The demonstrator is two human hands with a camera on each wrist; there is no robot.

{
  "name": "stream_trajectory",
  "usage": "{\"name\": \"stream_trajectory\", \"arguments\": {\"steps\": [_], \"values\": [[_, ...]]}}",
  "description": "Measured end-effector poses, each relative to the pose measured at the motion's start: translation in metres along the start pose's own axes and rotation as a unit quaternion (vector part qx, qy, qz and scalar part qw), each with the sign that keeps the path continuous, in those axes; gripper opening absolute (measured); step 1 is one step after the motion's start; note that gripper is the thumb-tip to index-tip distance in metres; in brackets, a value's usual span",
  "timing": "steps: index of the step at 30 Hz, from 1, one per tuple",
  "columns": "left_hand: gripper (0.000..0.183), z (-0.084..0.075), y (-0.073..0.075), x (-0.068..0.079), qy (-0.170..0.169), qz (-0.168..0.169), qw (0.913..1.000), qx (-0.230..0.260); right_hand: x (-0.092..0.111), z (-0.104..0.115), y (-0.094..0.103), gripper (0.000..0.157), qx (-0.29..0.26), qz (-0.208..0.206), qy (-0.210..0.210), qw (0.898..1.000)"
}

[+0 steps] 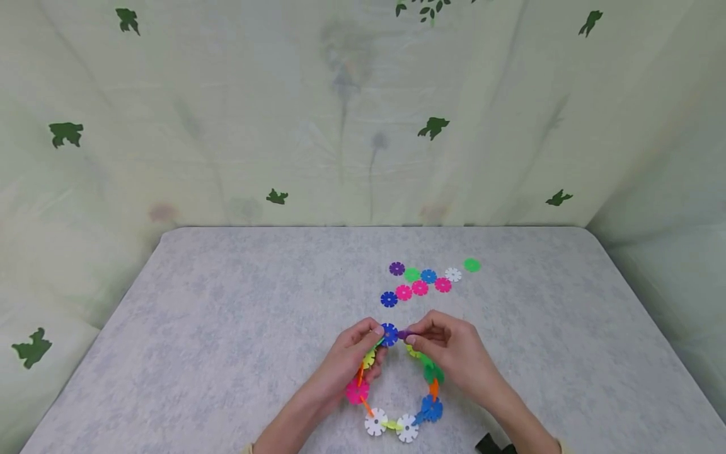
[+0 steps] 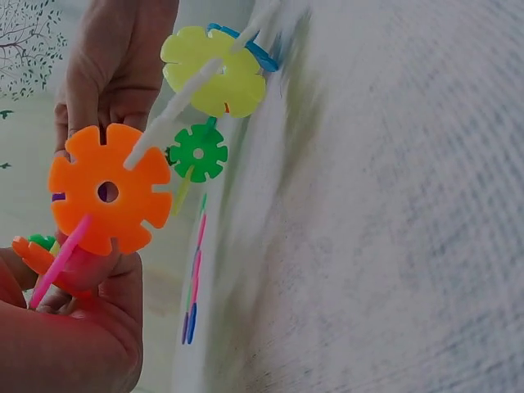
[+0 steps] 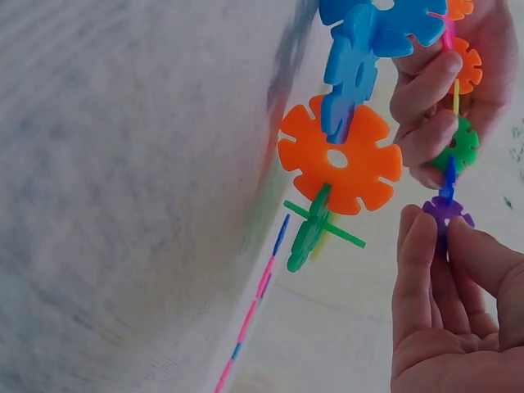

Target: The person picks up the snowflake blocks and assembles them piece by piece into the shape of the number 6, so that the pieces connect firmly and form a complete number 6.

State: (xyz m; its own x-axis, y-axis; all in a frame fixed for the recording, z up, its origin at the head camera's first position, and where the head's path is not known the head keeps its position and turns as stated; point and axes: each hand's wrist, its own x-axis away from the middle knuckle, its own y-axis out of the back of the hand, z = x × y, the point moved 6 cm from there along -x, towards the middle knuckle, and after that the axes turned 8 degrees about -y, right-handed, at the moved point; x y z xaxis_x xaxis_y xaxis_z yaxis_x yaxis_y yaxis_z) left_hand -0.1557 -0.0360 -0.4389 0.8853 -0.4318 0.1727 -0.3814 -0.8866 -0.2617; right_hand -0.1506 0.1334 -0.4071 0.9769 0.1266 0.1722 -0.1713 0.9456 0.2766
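A chain of notched plastic flower discs curves in a loop between my hands, with a white disc [image 1: 375, 422] and a pink disc [image 1: 357, 391] among its links. My left hand [image 1: 347, 358] grips one end of it, thumb against the dark blue disc [image 1: 389, 335]. My right hand [image 1: 452, 349] pinches a purple disc [image 3: 446, 213] between thumb and fingertips. That purple disc meets the blue one edge to edge; how deep the slots sit cannot be told. The chain's other end, with a green disc [image 3: 306, 237], hangs by the right hand. An orange disc [image 2: 135, 217] is near the left wrist camera.
Beyond the hands, several loose discs lie flat on the grey table [image 1: 227, 302], among them a purple disc [image 1: 397, 268], a white disc [image 1: 453, 275] and a green disc [image 1: 472, 265]. A black object [image 1: 492, 445] shows at the front edge. A patterned curtain [image 1: 363, 126] stands behind.
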Motion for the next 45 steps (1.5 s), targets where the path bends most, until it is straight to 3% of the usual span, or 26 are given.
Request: {"name": "stream_trajectory", "arguments": {"steps": [10,22,34,37,40,45], "values": [[0.029,0.001,-0.003,0.001,0.004,0.011,0.9998,0.017,0.003,0.002,-0.004,0.007,0.009,-0.003,0.018,1.0],[0.028,0.004,-0.005,0.002,0.011,0.001,0.9974,0.072,0.004,0.002,-0.008,0.003,-0.025,0.001,0.0,1.0],[0.029,0.001,0.001,-0.001,-0.012,0.0,0.9999,-0.009,-0.001,-0.002,-0.007,0.007,-0.034,0.02,-0.012,0.999],[0.031,-0.002,0.003,-0.001,-0.015,0.005,0.9993,-0.033,-0.002,-0.003,-0.004,0.011,-0.01,0.022,-0.023,0.999],[0.032,-0.004,0.005,0.0,-0.016,0.007,0.9988,-0.046,-0.004,-0.004,0.003,0.014,0.049,0.011,-0.023,0.998],[0.029,-0.004,0.007,0.0,-0.015,-0.001,0.9983,-0.056,-0.008,-0.008,0.011,0.021,0.159,-0.011,-0.027,0.987]]}}
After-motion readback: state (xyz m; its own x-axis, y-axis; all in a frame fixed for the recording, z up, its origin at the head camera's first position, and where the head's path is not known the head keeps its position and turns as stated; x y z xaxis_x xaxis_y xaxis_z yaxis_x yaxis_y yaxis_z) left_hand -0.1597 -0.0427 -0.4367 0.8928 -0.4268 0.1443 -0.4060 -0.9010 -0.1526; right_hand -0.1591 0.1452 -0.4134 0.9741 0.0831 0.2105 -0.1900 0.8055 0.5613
